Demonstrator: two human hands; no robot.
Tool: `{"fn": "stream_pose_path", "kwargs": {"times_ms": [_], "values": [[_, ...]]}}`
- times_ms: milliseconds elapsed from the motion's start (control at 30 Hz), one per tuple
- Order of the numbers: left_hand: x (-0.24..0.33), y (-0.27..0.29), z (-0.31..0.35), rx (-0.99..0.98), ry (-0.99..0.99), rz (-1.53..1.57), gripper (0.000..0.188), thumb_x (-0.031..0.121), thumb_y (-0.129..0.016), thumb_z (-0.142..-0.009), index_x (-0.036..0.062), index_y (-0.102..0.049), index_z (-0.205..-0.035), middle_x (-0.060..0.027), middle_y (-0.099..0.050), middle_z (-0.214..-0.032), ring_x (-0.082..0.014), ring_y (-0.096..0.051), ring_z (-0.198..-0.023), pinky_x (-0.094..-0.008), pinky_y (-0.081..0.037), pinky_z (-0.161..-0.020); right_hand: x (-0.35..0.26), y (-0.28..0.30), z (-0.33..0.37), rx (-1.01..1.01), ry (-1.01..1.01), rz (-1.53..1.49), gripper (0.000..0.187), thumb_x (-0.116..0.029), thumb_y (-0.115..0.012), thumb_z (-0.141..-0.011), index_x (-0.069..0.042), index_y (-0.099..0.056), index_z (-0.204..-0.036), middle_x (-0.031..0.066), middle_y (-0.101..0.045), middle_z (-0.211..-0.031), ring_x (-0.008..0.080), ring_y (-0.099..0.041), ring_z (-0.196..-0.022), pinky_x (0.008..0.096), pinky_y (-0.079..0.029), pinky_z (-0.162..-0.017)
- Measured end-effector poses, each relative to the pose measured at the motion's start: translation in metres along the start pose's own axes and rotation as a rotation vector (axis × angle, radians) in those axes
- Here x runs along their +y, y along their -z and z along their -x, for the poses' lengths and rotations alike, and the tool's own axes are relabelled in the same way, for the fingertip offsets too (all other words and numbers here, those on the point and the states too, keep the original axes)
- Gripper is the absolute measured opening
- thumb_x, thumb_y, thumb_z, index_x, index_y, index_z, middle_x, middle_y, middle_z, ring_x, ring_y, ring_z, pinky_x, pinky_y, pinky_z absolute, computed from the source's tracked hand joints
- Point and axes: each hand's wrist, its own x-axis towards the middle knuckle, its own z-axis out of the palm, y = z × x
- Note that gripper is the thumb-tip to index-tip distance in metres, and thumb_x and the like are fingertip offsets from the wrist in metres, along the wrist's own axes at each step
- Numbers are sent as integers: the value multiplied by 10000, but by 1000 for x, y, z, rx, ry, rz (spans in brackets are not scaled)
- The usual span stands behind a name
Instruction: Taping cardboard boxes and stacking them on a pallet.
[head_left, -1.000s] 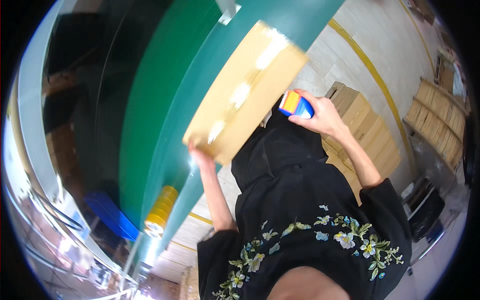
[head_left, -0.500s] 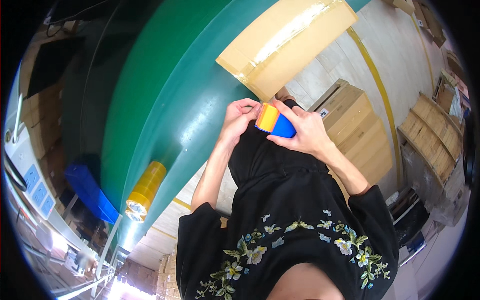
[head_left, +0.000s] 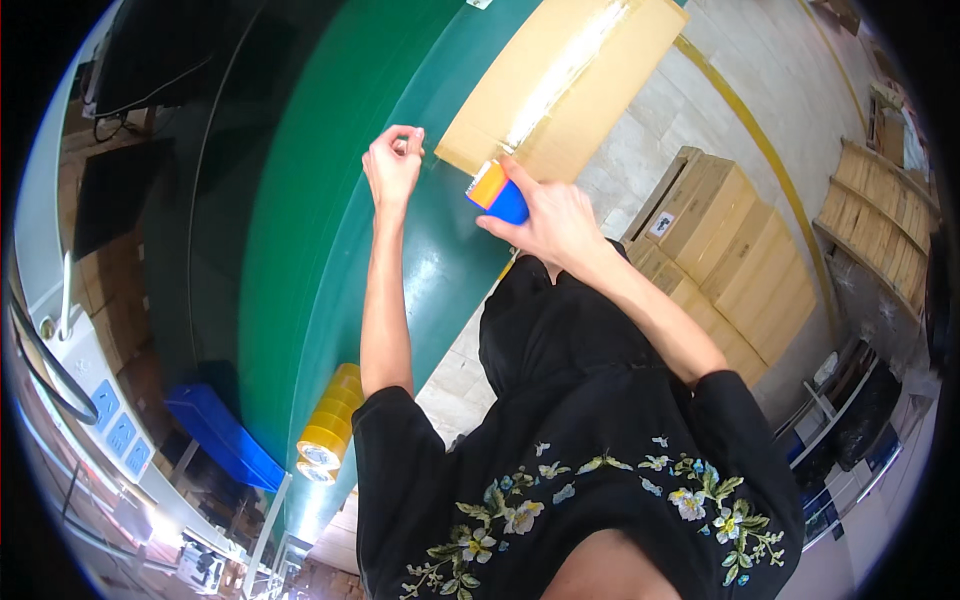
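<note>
In my right hand is a blue and orange tape dispenser with a toothed cutting edge. It is at the near end of a cardboard box, whose top seam carries a shiny strip of tape. My left hand is raised over the green surface, left of the box, its fingers curled in a pinch; whether anything small is between them I cannot make out. The box rests on the green conveyor-like surface.
Yellow tape rolls are stacked on the green surface at lower left, close to a blue bin. Closed cartons stand on the floor to the right. Farther right is a wooden pallet, beyond a yellow floor line.
Both hands were together at the dispenser. My left hand has moved up and left, away from it; my right hand has carried the dispenser up and left to the box's end.
</note>
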Motion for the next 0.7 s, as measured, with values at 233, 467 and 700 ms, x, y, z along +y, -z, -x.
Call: {"fn": "stream_pose_path", "kwargs": {"times_ms": [233,467,700], "values": [[-21,-19,-8,-90,57,-398,431,449,-573,-816,103,-613,-1071,-160,-645,-964,-314,-607,-948,-406,-469,-824,-6,-13,-15,-29,-5,103,707,-481,-679,-675,-51,-483,-1200,200,-606,-652,354,-622,-620,433,-500,-574],[-5,-25,6,-269,-75,-141,385,368,-471,-892,94,-589,-1136,-191,-624,-1015,-346,-582,-994,-403,-449,-869,2,-23,-12,28,28,137,691,-463,-682,-672,-65,-489,-1202,203,-611,-674,350,-621,-638,444,-498,-593],[-6,-17,8,-173,-15,-162,389,353,-509,-888,43,-603,-1102,-182,-642,-979,-276,-617,-961,-357,-470,-812,35,19,71,-84,-55,70,672,-422,-667,-692,-85,-466,-1237,196,-620,-695,368,-622,-666,441,-502,-622]]}}
